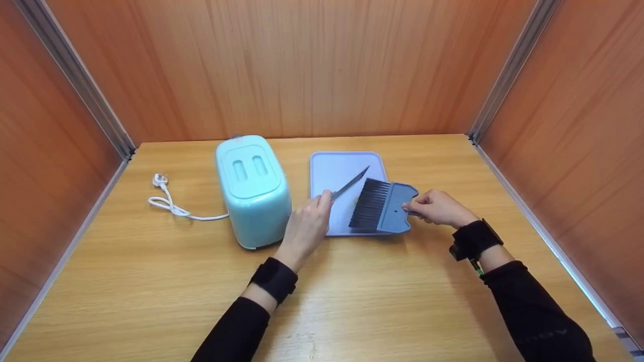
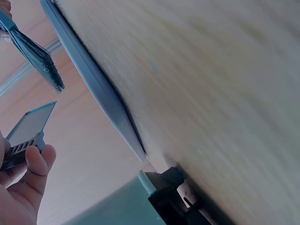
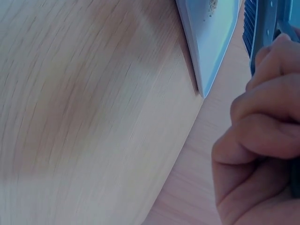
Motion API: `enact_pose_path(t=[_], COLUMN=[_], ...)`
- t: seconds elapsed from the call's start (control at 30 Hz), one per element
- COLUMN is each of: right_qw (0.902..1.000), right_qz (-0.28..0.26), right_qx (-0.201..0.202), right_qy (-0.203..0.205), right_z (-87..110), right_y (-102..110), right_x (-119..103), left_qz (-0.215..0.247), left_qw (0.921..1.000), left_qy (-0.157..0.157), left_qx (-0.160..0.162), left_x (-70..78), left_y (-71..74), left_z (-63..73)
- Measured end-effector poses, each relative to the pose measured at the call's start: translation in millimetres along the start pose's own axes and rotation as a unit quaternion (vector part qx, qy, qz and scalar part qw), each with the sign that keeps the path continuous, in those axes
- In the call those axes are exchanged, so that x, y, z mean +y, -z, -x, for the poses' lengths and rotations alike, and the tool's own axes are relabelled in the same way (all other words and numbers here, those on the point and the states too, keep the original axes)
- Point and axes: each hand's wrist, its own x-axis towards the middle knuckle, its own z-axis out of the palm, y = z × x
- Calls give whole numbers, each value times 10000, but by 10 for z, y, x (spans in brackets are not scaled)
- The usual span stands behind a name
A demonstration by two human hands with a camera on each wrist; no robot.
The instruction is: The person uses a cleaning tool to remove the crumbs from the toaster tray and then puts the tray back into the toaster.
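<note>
My left hand grips a small dustpan, which the head view shows nearly edge-on above the tray. Its flat pan and ribbed grip part appear in the left wrist view, between thumb and fingers. A blue hand brush with dark bristles is pinched by my right hand, its bristles pointing left over the tray. Beneath both tools lies the lavender tray on the table. Small tan crumbs lie on it in the right wrist view; the brush covers most of them in the head view.
A mint-green toaster with a lidded top stands left of the tray, close to my left hand. Its white cord and plug lie on the table to the left. Wood panels enclose the back and both sides.
</note>
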Motion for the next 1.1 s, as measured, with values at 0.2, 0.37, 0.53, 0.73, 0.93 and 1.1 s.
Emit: enact_pose_path(t=[0.2,0.37,0.53,0.73,0.93,1.1], right_qw=[9996,9987,9984,9991,9995,9986], right_qz=[40,115,177,175,159,196], right_qx=[89,216,290,239,139,232], right_qy=[251,437,442,307,255,436], right_z=[30,27,4,0,24,46], right_y=[-25,-48,-69,-77,-56,-28], right_x=[-81,-137,-131,-99,-83,-105], left_qz=[31,171,291,444,419,270], left_qw=[9997,9987,9977,9969,9978,9987], left_qy=[218,392,500,503,437,403], left_qx=[-137,-261,-349,-405,-264,-146], left_x=[-12,-11,-8,-2,-19,-26], left_y=[8,23,38,46,34,20], left_z=[-1,-3,-4,-8,-12,-16])
